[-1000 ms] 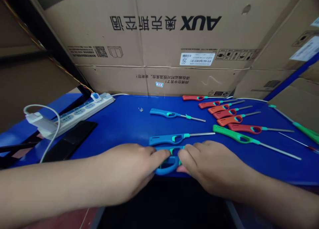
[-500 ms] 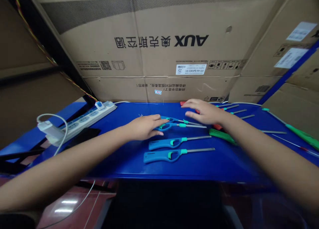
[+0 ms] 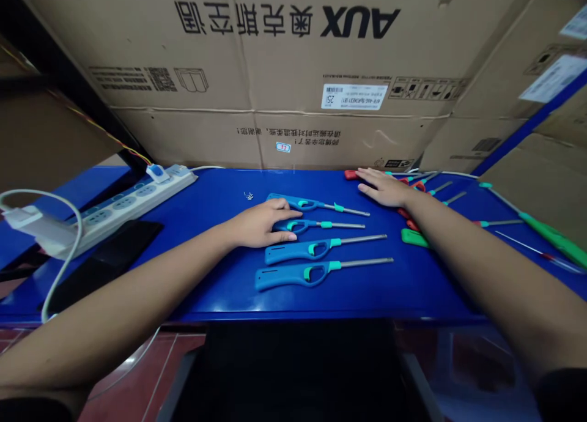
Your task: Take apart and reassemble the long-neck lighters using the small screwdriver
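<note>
Several blue gas lighters with long metal barrels lie in a column on the blue table (image 3: 220, 287). My left hand (image 3: 259, 224) grips the handle of the second lighter from the back (image 3: 300, 226), thumb and index finger on either side; part of its handle is hidden. Behind it lies another blue lighter (image 3: 293, 203), and in front are two more, one in the middle (image 3: 298, 251) and a nearest one (image 3: 284, 276). My right hand (image 3: 383, 188) rests open, fingers spread, over red lighters (image 3: 351, 174). Beneath my right forearm, a green lighter (image 3: 413, 238) is partly hidden.
At left stand a white power strip (image 3: 132, 208) with a plugged-in cable and a flat black object (image 3: 107, 260). A green long-handled lighter (image 3: 553, 238) and a thin red-and-clear tool (image 3: 550, 260) lie far right. A cardboard box wall (image 3: 293, 110) closes off the back.
The lighter in my left hand has come away from the rearmost one and now lies parallel with the row. My right hand has shifted right and flattened. The view has shifted.
</note>
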The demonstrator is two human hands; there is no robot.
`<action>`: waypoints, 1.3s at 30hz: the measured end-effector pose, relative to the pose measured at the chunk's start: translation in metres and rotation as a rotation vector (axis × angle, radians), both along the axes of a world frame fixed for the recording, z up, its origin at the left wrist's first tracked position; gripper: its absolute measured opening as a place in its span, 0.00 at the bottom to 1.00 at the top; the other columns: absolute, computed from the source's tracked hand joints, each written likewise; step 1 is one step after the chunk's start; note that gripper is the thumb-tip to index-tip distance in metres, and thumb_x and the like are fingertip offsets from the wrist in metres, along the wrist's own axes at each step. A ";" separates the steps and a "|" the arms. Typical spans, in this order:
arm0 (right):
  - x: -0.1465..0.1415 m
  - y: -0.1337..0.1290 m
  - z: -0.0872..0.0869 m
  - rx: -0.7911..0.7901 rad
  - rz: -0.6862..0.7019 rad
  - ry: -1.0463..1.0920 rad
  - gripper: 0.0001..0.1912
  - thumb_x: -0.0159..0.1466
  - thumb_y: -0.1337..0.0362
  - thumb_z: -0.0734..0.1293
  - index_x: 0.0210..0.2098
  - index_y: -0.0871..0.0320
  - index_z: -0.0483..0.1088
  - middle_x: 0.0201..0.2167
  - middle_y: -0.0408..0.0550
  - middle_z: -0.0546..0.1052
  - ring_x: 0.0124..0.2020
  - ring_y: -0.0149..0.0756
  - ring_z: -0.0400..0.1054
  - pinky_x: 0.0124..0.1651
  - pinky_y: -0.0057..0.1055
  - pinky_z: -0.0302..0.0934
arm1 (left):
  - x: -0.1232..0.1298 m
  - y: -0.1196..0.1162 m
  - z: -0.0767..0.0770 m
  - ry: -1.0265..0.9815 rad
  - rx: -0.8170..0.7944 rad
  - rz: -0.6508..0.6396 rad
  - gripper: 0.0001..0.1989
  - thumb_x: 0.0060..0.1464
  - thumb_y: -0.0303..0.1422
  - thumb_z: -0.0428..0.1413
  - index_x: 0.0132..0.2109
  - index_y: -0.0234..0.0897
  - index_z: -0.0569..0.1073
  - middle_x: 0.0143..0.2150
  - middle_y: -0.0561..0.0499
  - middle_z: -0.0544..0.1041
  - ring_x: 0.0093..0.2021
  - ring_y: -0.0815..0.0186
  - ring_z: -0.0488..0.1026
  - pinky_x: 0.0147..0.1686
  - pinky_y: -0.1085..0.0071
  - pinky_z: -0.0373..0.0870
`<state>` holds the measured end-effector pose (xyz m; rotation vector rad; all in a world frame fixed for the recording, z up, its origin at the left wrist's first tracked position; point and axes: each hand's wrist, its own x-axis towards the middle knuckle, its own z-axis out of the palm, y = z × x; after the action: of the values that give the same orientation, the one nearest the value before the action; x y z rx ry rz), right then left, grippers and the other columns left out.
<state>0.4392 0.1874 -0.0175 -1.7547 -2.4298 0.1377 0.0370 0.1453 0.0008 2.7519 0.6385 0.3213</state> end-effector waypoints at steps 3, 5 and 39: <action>0.019 -0.008 -0.002 0.046 -0.020 0.004 0.35 0.69 0.45 0.53 0.69 0.59 0.58 0.70 0.58 0.59 0.72 0.53 0.50 0.71 0.53 0.45 | 0.001 -0.002 -0.002 0.001 -0.010 0.023 0.29 0.62 0.49 0.55 0.63 0.37 0.70 0.51 0.40 0.73 0.55 0.53 0.70 0.54 0.56 0.69; 0.029 -0.013 -0.001 0.088 -0.030 0.008 0.34 0.69 0.46 0.54 0.66 0.60 0.62 0.67 0.61 0.64 0.69 0.54 0.55 0.69 0.53 0.50 | 0.001 -0.003 -0.003 -0.008 -0.005 0.022 0.29 0.61 0.49 0.55 0.62 0.37 0.71 0.51 0.41 0.74 0.55 0.54 0.70 0.55 0.56 0.69; -0.152 -0.131 0.061 0.124 0.342 -0.262 0.16 0.74 0.57 0.56 0.44 0.61 0.69 0.42 0.53 0.77 0.37 0.41 0.71 0.32 0.33 0.50 | 0.022 -0.053 0.027 0.068 0.229 0.062 0.19 0.67 0.38 0.49 0.56 0.34 0.74 0.41 0.43 0.78 0.40 0.59 0.77 0.41 0.64 0.76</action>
<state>0.2869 0.0565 0.0433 -1.3683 -2.8373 -0.2174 0.0589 0.0926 0.0283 2.9766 0.7483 0.3342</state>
